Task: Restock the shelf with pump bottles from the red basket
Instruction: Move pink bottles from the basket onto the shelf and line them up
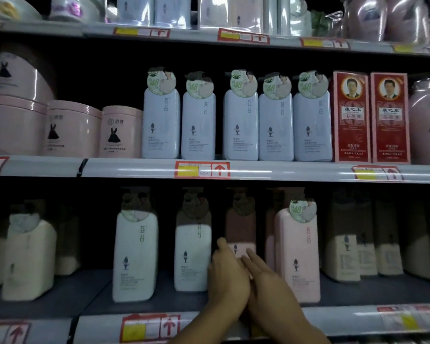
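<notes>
While both hands meet low in the frame's middle, the left hand (227, 276) and right hand (263, 279) press spread fingers against one pink pump bottle (241, 227) set back on the lower shelf (60, 296). Five lilac bottles (240, 125) fill the middle shelf. Two white bottles (134, 254) stand left of the hands, with gaps between them.

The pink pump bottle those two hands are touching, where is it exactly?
In the head view, the pink pump bottle stands on the lower shelf, set back between a white pump bottle on its left and a nearer pink pump bottle on its right.
</notes>
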`<state>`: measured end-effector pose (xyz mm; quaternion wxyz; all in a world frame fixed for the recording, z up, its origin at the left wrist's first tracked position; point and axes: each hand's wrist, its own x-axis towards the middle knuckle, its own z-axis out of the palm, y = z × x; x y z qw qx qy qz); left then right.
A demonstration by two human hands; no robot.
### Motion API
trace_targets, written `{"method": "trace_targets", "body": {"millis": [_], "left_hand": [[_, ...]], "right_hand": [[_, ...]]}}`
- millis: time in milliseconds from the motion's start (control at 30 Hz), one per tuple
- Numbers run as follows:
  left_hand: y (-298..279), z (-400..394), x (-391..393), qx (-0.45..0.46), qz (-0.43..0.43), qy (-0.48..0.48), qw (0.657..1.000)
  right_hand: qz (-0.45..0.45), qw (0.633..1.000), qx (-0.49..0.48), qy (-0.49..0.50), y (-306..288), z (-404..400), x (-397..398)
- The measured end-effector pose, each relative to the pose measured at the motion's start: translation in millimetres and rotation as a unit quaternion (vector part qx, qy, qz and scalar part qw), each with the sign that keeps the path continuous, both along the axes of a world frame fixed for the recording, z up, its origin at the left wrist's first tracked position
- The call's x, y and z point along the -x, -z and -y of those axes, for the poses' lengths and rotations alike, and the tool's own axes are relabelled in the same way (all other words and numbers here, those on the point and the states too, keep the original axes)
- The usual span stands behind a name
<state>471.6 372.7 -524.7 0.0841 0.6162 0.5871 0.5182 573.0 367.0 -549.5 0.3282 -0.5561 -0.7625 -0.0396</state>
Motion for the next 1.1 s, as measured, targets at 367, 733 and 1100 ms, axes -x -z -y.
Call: {"method": "trace_targets", "body": {"millis": [367, 733, 1100], "left_hand": [[92, 110, 72, -0.041, 0.015, 0.152, 0.987], [340, 165, 157, 0.405, -0.194, 0.242, 0.86], [404, 141, 175, 0.484, -0.34, 0.306, 0.746]], "right_hand": [[-0.066, 0.994, -0.039, -0.072, 79, 127, 17], [0.136, 0.86, 0.457, -0.18, 349, 186, 62], [0.125, 0.803, 0.483, -0.327, 432, 202, 127]]}}
